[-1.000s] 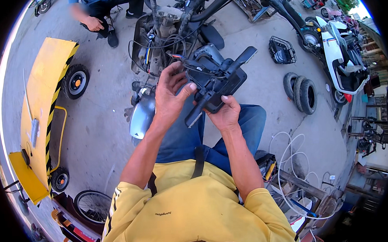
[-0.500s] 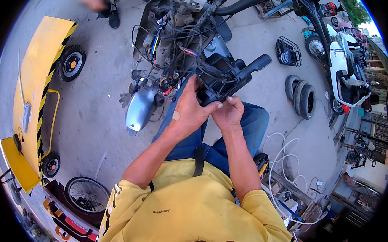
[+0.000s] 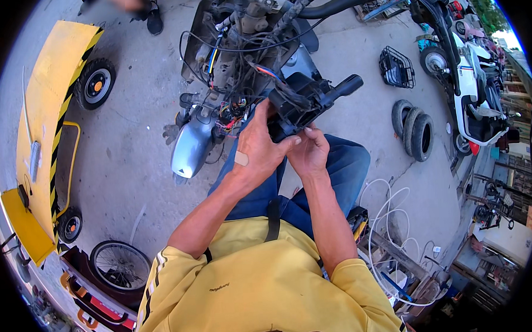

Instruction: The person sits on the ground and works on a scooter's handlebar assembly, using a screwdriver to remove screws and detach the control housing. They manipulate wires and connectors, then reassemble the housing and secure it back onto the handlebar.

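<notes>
Black housing point(image 3: 303, 111), held — lettered yellow shirt point(image 3: 265, 285).

Daylit grey concrete ground point(image 3: 138, 171)

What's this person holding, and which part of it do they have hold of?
A bulky black part. The left hand holds it by its left side; the right hand is at its near edge, its grip partly hidden.

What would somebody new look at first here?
Probably the big yellow panel with a black-striped edge, over on the left. Then the black part with cables, held in the middle by the left hand and right hand. On the right, black tyres lean together on the ground.
</notes>
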`<state>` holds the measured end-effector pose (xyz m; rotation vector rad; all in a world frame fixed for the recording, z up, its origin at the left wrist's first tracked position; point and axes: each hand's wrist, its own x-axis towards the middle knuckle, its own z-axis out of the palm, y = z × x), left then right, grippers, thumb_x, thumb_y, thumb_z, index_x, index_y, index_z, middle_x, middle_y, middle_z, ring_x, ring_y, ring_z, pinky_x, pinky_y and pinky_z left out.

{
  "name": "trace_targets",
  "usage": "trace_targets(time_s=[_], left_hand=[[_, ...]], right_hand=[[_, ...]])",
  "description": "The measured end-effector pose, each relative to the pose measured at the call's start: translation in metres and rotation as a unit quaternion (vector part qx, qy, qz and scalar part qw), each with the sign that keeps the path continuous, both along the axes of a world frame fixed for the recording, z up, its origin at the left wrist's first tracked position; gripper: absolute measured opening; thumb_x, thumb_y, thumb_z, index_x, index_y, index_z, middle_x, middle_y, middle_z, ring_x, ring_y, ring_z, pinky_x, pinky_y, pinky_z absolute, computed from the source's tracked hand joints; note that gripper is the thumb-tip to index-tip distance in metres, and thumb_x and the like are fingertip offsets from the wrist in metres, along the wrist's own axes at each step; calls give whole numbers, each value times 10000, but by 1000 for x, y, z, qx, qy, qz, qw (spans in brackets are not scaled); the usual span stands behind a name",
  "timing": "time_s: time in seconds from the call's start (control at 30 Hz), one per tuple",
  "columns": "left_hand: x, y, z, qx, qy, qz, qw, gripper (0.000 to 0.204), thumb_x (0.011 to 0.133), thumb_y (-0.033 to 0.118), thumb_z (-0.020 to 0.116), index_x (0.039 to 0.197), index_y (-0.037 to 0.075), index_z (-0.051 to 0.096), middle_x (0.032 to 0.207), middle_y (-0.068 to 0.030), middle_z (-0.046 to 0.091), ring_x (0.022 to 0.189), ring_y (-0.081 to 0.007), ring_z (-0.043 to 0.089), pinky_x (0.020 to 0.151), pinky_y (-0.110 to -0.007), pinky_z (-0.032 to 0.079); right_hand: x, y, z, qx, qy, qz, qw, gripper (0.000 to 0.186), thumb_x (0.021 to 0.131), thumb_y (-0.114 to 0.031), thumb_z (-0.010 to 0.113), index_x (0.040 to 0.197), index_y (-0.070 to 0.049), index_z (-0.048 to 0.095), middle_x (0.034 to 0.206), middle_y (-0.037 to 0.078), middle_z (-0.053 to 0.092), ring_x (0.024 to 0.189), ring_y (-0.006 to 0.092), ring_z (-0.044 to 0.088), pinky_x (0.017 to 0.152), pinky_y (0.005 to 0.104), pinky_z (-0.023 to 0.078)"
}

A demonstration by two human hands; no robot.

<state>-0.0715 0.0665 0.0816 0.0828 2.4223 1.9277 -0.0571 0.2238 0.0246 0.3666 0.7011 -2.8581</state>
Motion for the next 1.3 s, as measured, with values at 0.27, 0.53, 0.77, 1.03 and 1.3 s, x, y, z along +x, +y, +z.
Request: trace_targets(time_s=[0.27, 0.53, 0.77, 1.03, 1.3], left_hand=[[0, 1, 1, 13, -20, -4, 1000, 902, 751, 106, 925, 1485, -40, 419, 1368, -243, 660, 1291, -369, 654, 1096, -423, 508], [-10, -9, -2, 191, -118, -34, 974, 827, 771, 43, 923, 1443, -39, 450, 1393, -178, 614, 1295, -262, 601, 1096, -375, 487], [-8, -13, -5, 264, -218, -53, 938, 861, 855, 92, 867, 1497, -159, 352, 1393, -224, 591, 1261, -239, 602, 1065, -356, 507], [-3, -17, -25, 237, -240, -15, 941, 898, 847, 136, 876, 1515, -149, 347, 1405, -257, 583, 1245, -261, 621, 1063, -358, 513], [-6, -27, -41, 212, -251, -41, 944, 810, 849, 120, 871, 1464, -135, 409, 1362, -231, 618, 1234, -258, 634, 1070, -347, 503]], right_hand=[[2, 1, 5, 11, 11, 4, 1000, 497, 993, -199, 527, 1469, -59, 525, 1429, 121, 636, 1264, 280, 642, 1051, 437, 538], [11, 6, 11, 137, 23, -24, 990, 355, 1038, -79, 628, 1376, -7, 548, 1309, 134, 681, 1151, 228, 694, 986, 407, 584], [19, 7, 17, 296, -12, -49, 954, 373, 973, -141, 781, 1278, 8, 627, 1179, 99, 735, 1036, 164, 715, 897, 317, 591], [27, 9, 32, 324, -26, -37, 945, 420, 954, -136, 806, 1296, 30, 628, 1181, 115, 730, 1057, 151, 687, 929, 312, 573], [31, 6, 8, 278, -5, -19, 960, 357, 1028, -154, 704, 1304, 52, 609, 1171, 121, 725, 1024, 140, 681, 878, 313, 576]])
